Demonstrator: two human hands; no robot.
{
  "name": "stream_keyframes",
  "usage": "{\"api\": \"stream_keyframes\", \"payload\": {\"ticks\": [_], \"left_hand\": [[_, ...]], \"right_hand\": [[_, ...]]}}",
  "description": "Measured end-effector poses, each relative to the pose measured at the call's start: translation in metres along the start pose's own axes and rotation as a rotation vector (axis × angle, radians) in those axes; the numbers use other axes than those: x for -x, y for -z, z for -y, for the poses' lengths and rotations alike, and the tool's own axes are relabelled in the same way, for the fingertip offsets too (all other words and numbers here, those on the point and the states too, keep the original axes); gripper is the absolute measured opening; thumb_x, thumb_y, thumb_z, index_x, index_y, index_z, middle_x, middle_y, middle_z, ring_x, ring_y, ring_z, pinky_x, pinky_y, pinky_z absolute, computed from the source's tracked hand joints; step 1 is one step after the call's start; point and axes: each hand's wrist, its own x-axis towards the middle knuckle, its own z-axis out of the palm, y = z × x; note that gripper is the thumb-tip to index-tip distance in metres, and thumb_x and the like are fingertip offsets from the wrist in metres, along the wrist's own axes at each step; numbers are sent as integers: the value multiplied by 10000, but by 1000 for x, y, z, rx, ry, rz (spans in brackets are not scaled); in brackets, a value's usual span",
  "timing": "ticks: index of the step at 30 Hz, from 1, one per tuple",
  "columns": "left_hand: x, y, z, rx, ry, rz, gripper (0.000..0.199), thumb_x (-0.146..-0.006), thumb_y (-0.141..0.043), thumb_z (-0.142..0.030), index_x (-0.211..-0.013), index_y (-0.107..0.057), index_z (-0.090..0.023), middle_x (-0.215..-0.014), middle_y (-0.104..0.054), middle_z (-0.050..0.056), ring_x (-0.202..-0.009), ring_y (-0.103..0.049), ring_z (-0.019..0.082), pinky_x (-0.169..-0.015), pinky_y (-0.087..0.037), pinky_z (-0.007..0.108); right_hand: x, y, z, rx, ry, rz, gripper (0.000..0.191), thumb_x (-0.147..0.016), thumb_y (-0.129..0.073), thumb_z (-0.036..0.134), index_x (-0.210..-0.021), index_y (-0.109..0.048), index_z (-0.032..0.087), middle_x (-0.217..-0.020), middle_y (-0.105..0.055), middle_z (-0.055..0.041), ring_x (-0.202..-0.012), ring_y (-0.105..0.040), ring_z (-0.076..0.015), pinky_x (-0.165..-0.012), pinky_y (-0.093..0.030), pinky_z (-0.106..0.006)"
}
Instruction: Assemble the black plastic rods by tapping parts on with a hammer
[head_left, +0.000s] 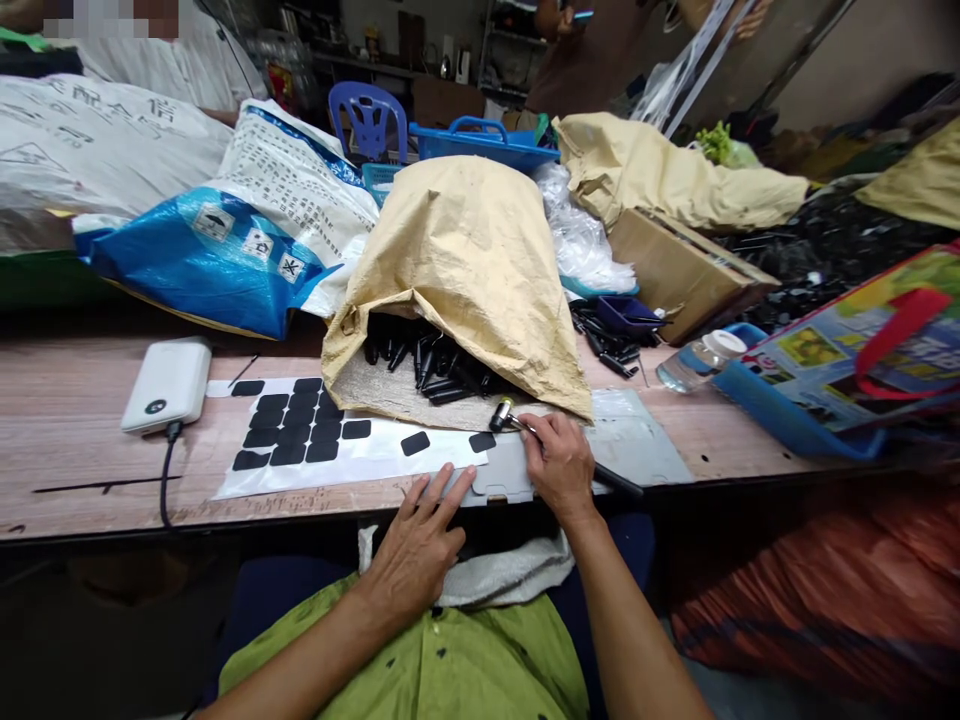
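Observation:
My right hand [559,465] is closed around a small hammer [501,413]. Its black-and-yellow head points left near the mouth of a tan sack, and the black handle sticks out to the right below my hand. With fingers spread, my left hand [424,550] rests its fingertips on the front edge of a white sheet [382,470]. Black rounded rectangular pieces [292,420] lie on that sheet, most in a block at the left. One loose black piece [415,443] lies ahead of my left fingers, another just left of the hammer head. Black tapered parts [435,368] show inside the open tan sack [472,250].
A white power bank [166,385] with a cable sits at the left. Printed sacks [210,250] stand behind it. To the right are a lidded plastic jar [701,360], a blue tray [795,410], a cardboard box [682,270] and black parts [607,345]. Other people are across the table.

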Motion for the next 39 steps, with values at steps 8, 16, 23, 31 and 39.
{"api": "stream_keyframes", "payload": {"ticks": [8,16,23,31,39], "left_hand": [[-12,26,-9,99,52,-93,176,-848,-735,-331,-985,-689,-229,-1524,-516,90,-1426,-396,355,-1152,-289,557],[-101,64,59,-69,402,-359,221,-946,-619,-346,-1084,-716,-204,-1039,-674,94,-1029,-542,299,-873,-417,449],[-119,47,86,-102,406,-276,152,-839,-757,-316,-953,-714,-224,-1023,-644,92,-1069,-513,327,-895,-386,452],[-103,49,80,74,369,-242,134,-865,-724,-264,-963,-638,-234,-976,-709,34,-1012,-533,282,-885,-358,423],[-85,43,90,414,310,-178,186,-834,-739,-310,-994,-681,-234,-973,-701,30,-980,-560,239,-863,-420,374]], "right_hand": [[0,-1,-1,6,5,2,235,-963,-583,268,-1152,-722,258,-946,-614,-44,-885,-498,-208,-807,-376,-321],[1,-2,-3,-6,0,-2,228,-954,-597,263,-1143,-725,261,-940,-615,-38,-883,-499,-208,-800,-381,-321],[0,0,-1,-19,-15,9,234,-964,-584,267,-1153,-721,270,-948,-615,-36,-902,-507,-210,-820,-380,-323],[0,-1,-1,-16,-22,14,229,-964,-582,275,-1144,-724,267,-941,-614,-37,-889,-502,-206,-813,-382,-322],[0,0,0,-21,-19,1,229,-960,-582,274,-1138,-726,262,-939,-616,-40,-896,-512,-205,-822,-395,-320]]}}
